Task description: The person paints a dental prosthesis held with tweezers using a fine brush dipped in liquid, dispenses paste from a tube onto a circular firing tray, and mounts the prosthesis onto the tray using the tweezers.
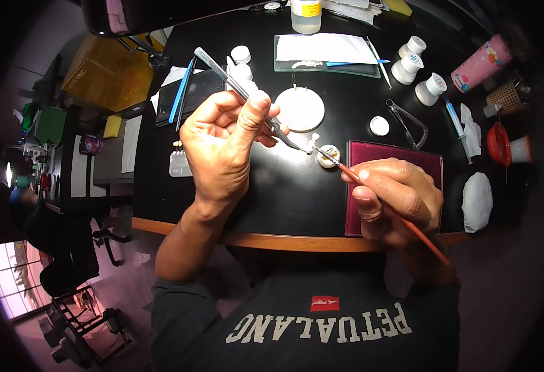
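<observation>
My left hand [222, 142] is closed around long grey tweezers [223, 75], which slant down to a bent dark tip. At that tip is a small white piece [311, 146], tooth-like and too bright to make out fully. My right hand [402, 195] pinches a thin brush [416, 230] with a reddish-brown handle. Its bristles point left and meet or nearly touch the white piece. Just below the brush tip stands a small round jar [328, 156]. Behind the piece lies a round white disc [300, 109]. Under my right hand is a dark red glossy case [364, 152].
Several white-capped jars [430, 89] stand at the back right. A metal caliper [407, 124] and a white lid [379, 126] lie nearer. A glass slab [284, 61] with white paper is at the back. The wooden table edge [284, 241] runs before me.
</observation>
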Demonstrator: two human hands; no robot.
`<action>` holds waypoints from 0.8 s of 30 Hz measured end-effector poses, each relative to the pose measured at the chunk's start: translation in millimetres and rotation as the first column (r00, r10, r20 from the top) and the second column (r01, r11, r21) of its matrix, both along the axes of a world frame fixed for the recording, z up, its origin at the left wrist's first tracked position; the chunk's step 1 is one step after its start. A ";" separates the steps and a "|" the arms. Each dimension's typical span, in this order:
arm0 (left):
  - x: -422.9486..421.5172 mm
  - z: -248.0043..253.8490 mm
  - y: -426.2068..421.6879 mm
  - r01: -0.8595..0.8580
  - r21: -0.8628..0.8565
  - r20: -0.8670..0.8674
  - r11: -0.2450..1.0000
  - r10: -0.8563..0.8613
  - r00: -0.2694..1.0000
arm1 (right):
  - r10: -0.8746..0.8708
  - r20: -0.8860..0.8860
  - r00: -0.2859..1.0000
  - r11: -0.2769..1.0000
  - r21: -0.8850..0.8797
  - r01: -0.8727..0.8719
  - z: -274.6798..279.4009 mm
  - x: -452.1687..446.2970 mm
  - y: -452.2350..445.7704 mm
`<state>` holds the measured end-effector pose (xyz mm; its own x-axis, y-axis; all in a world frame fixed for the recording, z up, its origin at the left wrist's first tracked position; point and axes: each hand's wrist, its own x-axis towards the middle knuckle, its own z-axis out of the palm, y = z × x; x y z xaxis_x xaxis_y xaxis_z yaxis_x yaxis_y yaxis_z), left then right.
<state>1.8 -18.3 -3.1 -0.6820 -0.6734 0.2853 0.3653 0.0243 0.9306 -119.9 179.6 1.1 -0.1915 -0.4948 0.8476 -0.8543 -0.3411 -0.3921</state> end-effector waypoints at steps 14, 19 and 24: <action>0.7 2.1 2.3 0.002 -0.002 -0.006 1.000 -0.002 1.000 | -0.006 0.025 1.000 0.999 -0.034 0.007 -2.4 -1.6 -1.5; 0.6 1.0 2.2 0.003 -0.005 -0.011 1.000 -0.003 1.000 | 0.020 0.039 0.999 1.000 -0.023 -0.019 -2.2 0.0 -1.6; 1.1 1.6 1.8 0.001 -0.011 -0.003 1.000 -0.001 1.000 | -0.003 0.028 1.000 1.000 -0.007 0.003 -0.9 0.0 -0.5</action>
